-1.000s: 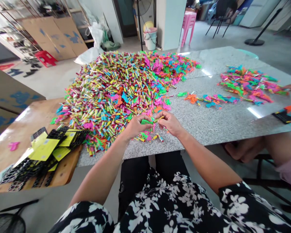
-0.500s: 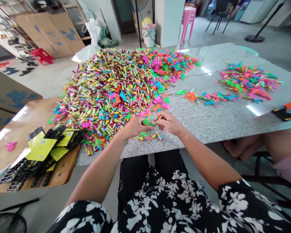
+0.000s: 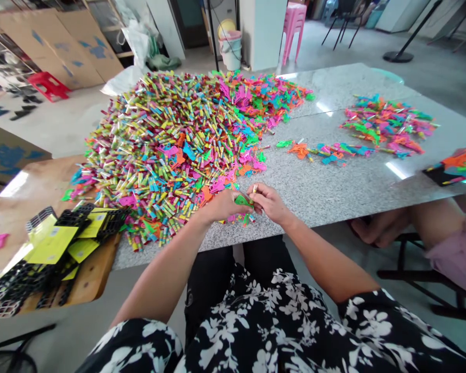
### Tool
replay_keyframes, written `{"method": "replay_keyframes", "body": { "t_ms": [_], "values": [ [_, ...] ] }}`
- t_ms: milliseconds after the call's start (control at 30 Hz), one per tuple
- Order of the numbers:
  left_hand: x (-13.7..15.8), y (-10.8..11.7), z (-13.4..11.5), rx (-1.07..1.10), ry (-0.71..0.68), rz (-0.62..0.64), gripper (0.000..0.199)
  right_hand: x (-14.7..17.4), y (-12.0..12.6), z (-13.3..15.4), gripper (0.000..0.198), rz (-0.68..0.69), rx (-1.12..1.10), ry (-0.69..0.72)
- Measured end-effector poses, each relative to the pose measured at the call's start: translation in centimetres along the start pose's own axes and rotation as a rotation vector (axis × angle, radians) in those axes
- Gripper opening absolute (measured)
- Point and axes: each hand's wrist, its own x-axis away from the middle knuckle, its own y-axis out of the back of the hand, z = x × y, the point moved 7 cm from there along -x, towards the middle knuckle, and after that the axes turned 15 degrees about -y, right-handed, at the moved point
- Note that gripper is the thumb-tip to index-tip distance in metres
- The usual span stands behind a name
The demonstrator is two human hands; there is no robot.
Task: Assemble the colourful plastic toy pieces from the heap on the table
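Observation:
My left hand (image 3: 226,204) is closed around a green plastic toy piece (image 3: 241,200) with a textured face. Against it, my right hand (image 3: 270,202) pinches a small tube (image 3: 255,189), pale and yellowish at its tip. The hands meet just above the grey speckled tabletop, and the fingers partly hide both pieces. Below them lie several loose small tubes and bright plastic bits (image 3: 249,219). To the left rises a big heap of small labelled tubes (image 3: 151,140), with orange, pink and blue plastic pieces (image 3: 217,185) mixed in at its near right side.
Black plastic racks with yellow cards (image 3: 54,243) lie on a wooden board at left. Farther right on the stone table (image 3: 306,197) sit a row of toy pieces (image 3: 334,151) and a colourful pile (image 3: 388,124). Another person's legs (image 3: 396,223) show at right, beside a black tray (image 3: 435,175).
My two hands have come closer together around the green piece. The right hand's tube now points more upright. The view has shifted slightly to the right.

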Motion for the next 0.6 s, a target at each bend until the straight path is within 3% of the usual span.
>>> {"method": "replay_keyframes", "body": {
  "t_ms": [100,233,300,367,467,600],
  "values": [
    [-0.2,0.7,1.3,-0.099,0.065,-0.090,0.041,-1.2,3.4,-0.3,0.016,-0.113,0.056,-0.047],
    [0.5,0.7,2.3,-0.343,0.081,-0.092,0.040,-1.4,11.7,-0.9,0.027,-0.640,-0.223,-0.005],
    [0.9,-0.5,1.9,-0.519,0.055,-0.037,0.042,-1.2,13.0,-1.9,0.032,-0.723,-0.228,-0.041],
    [1.2,-2.2,1.5,-0.665,0.071,0.019,0.050,-1.6,12.0,-2.9,0.029,-0.642,0.022,-0.111],
    [1.3,-4.8,1.2,-0.795,0.118,0.126,0.052,-1.7,8.6,-4.0,0.016,-0.531,0.578,-0.143],
    [0.6,-5.9,1.2,-0.803,0.142,0.146,0.050,-1.8,5.1,-4.7,0.026,-0.532,1.000,-0.134]
  ]
}}
